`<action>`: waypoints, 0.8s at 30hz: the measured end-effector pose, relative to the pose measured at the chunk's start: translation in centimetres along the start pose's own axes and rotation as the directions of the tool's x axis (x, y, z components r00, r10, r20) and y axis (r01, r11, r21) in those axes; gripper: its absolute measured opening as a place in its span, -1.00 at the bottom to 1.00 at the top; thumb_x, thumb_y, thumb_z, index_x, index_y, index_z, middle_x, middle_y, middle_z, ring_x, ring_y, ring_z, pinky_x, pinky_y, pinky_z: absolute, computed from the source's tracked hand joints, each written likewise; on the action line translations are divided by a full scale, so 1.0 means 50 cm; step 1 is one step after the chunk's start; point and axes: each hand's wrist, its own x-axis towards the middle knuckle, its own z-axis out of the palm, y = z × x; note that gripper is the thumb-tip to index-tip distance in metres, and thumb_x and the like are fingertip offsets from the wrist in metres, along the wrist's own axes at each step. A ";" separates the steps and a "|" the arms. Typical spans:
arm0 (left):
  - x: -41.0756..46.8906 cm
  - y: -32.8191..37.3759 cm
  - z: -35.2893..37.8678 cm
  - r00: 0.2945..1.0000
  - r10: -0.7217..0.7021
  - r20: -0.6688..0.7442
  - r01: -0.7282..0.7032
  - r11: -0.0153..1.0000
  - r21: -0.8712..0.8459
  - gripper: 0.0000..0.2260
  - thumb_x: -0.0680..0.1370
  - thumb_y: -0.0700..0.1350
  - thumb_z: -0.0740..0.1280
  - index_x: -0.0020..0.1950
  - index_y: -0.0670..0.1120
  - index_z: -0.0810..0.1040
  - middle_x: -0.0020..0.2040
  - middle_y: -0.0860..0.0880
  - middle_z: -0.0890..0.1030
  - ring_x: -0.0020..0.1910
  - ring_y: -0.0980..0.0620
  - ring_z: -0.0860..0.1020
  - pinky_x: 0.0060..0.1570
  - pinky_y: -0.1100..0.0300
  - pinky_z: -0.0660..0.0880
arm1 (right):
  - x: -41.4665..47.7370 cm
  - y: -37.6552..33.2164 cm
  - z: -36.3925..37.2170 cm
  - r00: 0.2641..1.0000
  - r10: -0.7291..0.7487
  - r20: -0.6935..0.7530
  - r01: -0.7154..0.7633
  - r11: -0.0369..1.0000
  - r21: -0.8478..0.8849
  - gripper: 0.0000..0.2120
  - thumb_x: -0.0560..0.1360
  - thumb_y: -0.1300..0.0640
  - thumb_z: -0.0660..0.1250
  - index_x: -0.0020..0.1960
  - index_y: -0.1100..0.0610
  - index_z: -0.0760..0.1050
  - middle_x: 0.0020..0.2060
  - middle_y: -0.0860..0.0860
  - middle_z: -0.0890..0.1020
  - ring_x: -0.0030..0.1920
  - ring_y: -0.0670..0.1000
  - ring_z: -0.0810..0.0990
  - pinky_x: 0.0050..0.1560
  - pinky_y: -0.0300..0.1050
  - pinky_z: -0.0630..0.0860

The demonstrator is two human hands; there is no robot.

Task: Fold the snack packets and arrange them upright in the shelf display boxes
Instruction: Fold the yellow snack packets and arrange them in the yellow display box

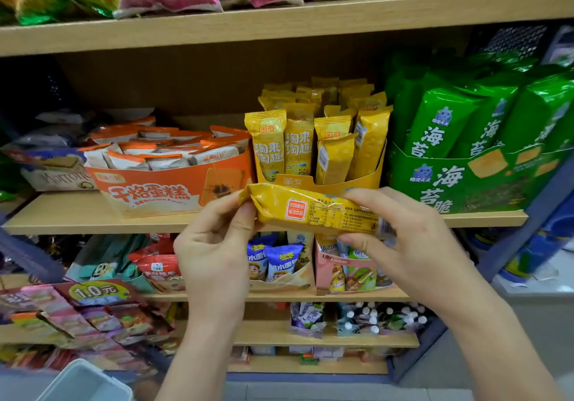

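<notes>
Holding one crinkled yellow foil snack packet (313, 209) crosswise, the left hand (214, 245) pinches its left end and the right hand (403, 245) its right end, just in front of the yellow cardboard display box (292, 180). That box stands on the light wooden shelf board (93, 220) with matching yellow upright packets (298, 142) in rows, one front packet sitting lower and tilted. Left of it sits an orange cardboard tray (161, 189) of loosely lying white-and-orange cake packets (167, 161), right of it a green cardboard box (466, 183) of tall green bags (441, 121); further stocked shelves run above and below, with a pale plastic bin (84, 382) at lower left.
</notes>
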 end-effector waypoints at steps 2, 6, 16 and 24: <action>0.000 0.000 -0.007 0.969 0.214 0.126 -0.240 0.936 0.256 -0.73 0.55 -0.26 0.36 0.15 0.05 0.60 0.08 0.19 0.64 0.13 0.13 0.59 0.08 0.27 0.54 | -0.001 0.000 0.000 1.000 0.003 -0.023 -0.002 1.000 0.008 -0.65 0.48 -0.10 0.37 0.24 -0.20 0.43 0.00 -0.22 0.54 -0.01 -0.10 0.54 -0.08 -0.05 0.52; 0.006 -0.014 -0.019 0.807 0.419 0.417 -0.585 0.666 0.463 -0.35 0.44 -0.32 0.37 0.48 0.02 0.28 0.43 0.02 0.34 0.44 0.04 0.33 0.31 0.17 0.44 | 0.003 0.000 -0.002 1.000 -0.013 -0.022 0.012 0.999 -0.036 -0.64 0.48 -0.08 0.34 0.26 -0.11 0.46 -0.03 -0.20 0.53 -0.08 -0.10 0.49 -0.12 -0.08 0.50; 0.021 0.002 -0.029 0.747 0.473 0.467 -0.664 0.570 0.483 -0.63 0.41 -0.31 0.46 0.18 -0.09 0.59 0.14 -0.09 0.57 0.11 0.25 0.47 0.07 0.45 0.45 | 0.018 -0.022 -0.028 0.999 -0.016 -0.034 0.014 0.998 -0.065 -0.61 0.44 -0.10 0.44 0.24 -0.10 0.52 0.01 -0.15 0.58 0.03 -0.03 0.56 -0.03 0.07 0.56; -0.004 -0.011 -0.017 0.994 0.056 0.095 -0.068 0.990 0.126 -0.61 0.29 -0.25 0.46 0.03 0.11 0.67 0.01 0.26 0.66 0.04 0.28 0.59 -0.02 0.37 0.56 | 0.016 -0.021 -0.065 0.950 0.282 -0.137 -0.110 0.708 0.698 -0.64 0.27 0.04 0.48 0.05 -0.11 0.55 -0.04 -0.05 0.70 -0.04 -0.01 0.70 -0.01 -0.11 0.63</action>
